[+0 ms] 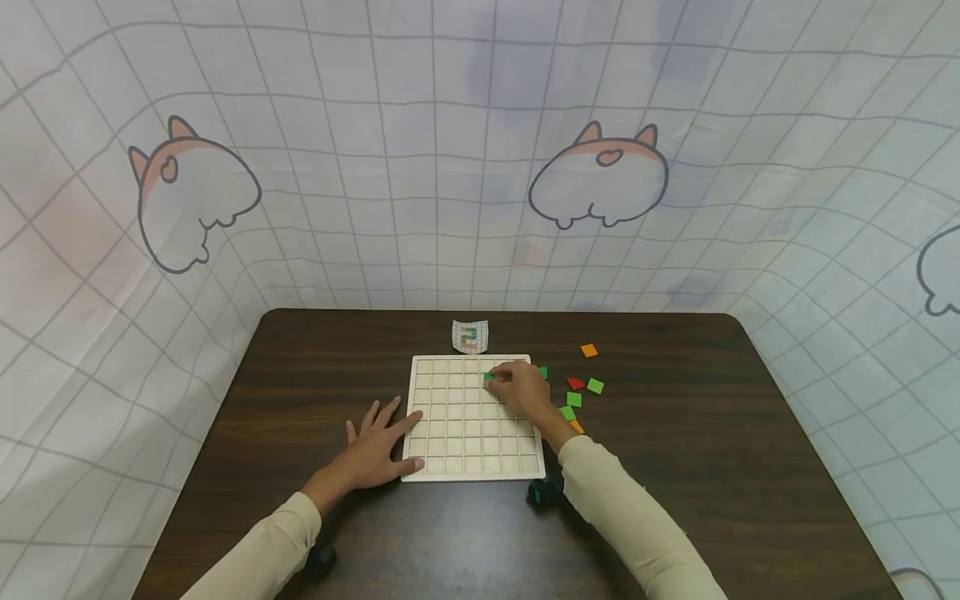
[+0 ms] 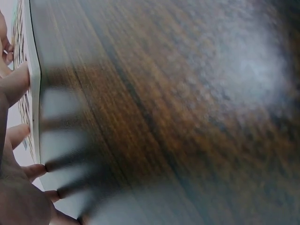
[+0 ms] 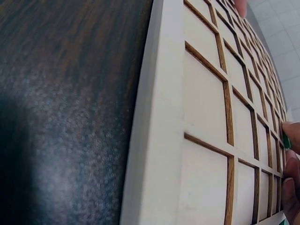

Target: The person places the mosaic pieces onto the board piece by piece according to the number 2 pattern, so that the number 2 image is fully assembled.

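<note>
A pale wooden grid board [image 1: 465,433] with recessed square cells lies on the dark table. My right hand [image 1: 521,390] reaches over its upper right part and pinches a small green tile [image 1: 489,377] right at a cell near the far edge. In the right wrist view the green tile [image 3: 286,140] shows between thumb and fingers. My left hand [image 1: 372,452] lies spread at the board's left edge, thumb and index finger on the rim, the other fingers on the table. The left wrist view shows these fingers [image 2: 18,136] along the board's side.
Right of the board lie loose tiles: an orange one [image 1: 588,351], a red one [image 1: 575,384] and several green ones, such as this light green tile [image 1: 596,386]. A small paper card [image 1: 470,337] with a coloured pattern sits behind the board. Patterned cloth [image 1: 450,208] surrounds the table [image 1: 675,400].
</note>
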### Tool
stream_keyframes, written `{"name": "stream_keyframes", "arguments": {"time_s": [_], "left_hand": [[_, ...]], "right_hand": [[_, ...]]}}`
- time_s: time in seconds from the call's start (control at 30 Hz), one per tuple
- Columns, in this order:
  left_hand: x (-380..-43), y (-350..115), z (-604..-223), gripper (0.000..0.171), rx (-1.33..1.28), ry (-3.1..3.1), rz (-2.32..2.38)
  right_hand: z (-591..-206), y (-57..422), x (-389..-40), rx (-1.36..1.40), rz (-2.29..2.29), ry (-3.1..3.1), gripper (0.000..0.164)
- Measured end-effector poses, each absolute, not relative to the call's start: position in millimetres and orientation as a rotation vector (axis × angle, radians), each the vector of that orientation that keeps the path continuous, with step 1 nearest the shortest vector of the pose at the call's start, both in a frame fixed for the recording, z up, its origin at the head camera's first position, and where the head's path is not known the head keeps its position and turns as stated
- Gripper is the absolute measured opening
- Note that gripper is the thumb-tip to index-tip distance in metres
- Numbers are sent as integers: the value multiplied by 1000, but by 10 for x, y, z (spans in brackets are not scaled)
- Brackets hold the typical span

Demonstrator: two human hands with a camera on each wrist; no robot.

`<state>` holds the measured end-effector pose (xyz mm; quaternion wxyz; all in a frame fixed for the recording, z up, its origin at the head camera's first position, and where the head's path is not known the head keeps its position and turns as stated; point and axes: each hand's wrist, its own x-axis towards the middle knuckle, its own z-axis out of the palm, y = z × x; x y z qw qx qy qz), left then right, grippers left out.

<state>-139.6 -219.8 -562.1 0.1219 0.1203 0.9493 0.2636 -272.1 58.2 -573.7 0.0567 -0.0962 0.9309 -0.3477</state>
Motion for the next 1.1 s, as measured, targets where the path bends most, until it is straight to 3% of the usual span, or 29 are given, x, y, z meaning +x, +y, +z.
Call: {"name": "stream_keyframes", "arguments": {"time_s": [1.1], "left_hand": [[-1484,-2165,-5586,84,225,2724,839]], "right_hand": [[-5730,591,-2718,-316,-1042,2811,22]]}}
